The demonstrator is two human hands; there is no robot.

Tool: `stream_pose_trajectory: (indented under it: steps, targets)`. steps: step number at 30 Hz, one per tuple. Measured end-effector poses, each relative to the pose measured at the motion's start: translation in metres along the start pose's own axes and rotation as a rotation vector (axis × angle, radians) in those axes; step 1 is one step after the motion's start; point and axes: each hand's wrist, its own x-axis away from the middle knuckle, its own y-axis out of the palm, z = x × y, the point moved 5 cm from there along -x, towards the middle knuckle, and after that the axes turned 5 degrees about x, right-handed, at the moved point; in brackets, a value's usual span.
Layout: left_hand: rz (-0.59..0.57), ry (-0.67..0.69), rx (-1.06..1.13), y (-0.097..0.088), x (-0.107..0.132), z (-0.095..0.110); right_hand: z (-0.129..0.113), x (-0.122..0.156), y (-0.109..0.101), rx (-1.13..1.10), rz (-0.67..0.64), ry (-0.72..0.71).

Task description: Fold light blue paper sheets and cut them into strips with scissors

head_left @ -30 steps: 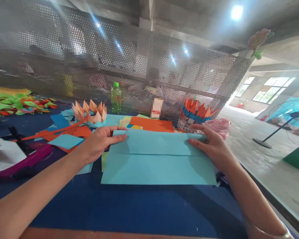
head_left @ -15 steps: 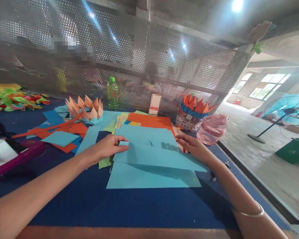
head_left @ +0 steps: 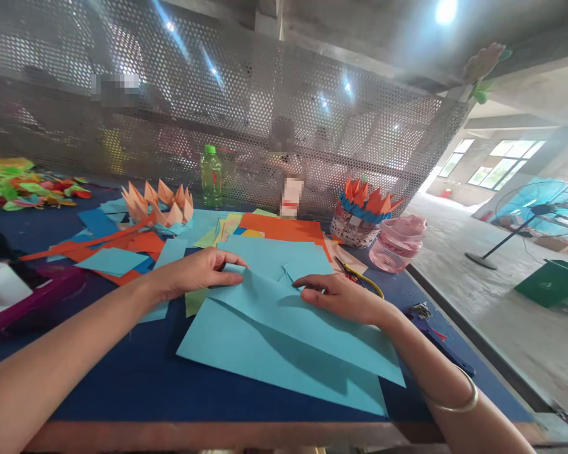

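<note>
My left hand [head_left: 213, 271] pinches the upper left part of a light blue paper sheet [head_left: 284, 312] between thumb and fingers. My right hand [head_left: 338, 295] has its bent fingers and thumb at the upper edge of the same sheet, right of the middle. The sheet bows up and slants down to the right. Beneath it, and turned at an angle to it, lies another light blue sheet [head_left: 218, 343]. Small dark marks show on the blue paper behind, left of my right fingertips. Yellow-handled scissors [head_left: 366, 280] lie partly behind my right hand.
Orange paper [head_left: 284, 224] and coloured scraps [head_left: 118, 261] lie behind and left. A peach folded-paper ring [head_left: 158, 208], a green bottle [head_left: 211, 176], a basket with folded orange paper [head_left: 357, 221] and a pink container [head_left: 397, 243] stand behind. A dark blue tool [head_left: 440, 343] lies right.
My right hand has moved left and inward over the paper, uncovering the scissors and dark blue tool. The sheets have swung so their right ends are nearer me. My left hand has barely shifted.
</note>
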Motion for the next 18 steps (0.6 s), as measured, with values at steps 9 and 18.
stream_pose_trajectory:
  steps: [9,18]
  targets:
    - [-0.031,-0.009,-0.034,0.007,0.004,0.004,-0.016,-0.012,0.03,-0.162,-0.067,0.02]
    - [-0.081,-0.003,0.245,0.006,-0.002,-0.009,0.002,-0.017,0.038,-0.475,-0.086,0.101]
